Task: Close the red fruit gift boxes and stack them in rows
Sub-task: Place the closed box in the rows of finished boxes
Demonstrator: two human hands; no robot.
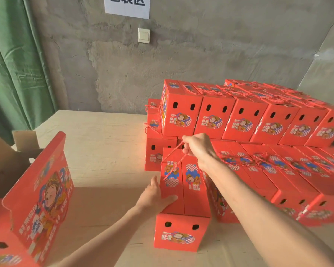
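Observation:
A closed red gift box (183, 201) stands on the wooden table (104, 151) at the left end of the front row of boxes (278, 176). My right hand (197, 147) pinches its red rope handle (173, 162) and holds it up taut above the lid. My left hand (156, 195) grips the box's left top edge, thumb on the lid. Behind it a higher row of closed boxes (247, 122) sits on the stack. An open red box (33, 209) with its lid raised is at the lower left.
A brown cardboard carton (6, 162) stands at the left behind the open box. A green curtain (14, 64) hangs at the left. The grey concrete wall (181, 54) carries a light switch (143, 35) and a white paper sign (126, 6).

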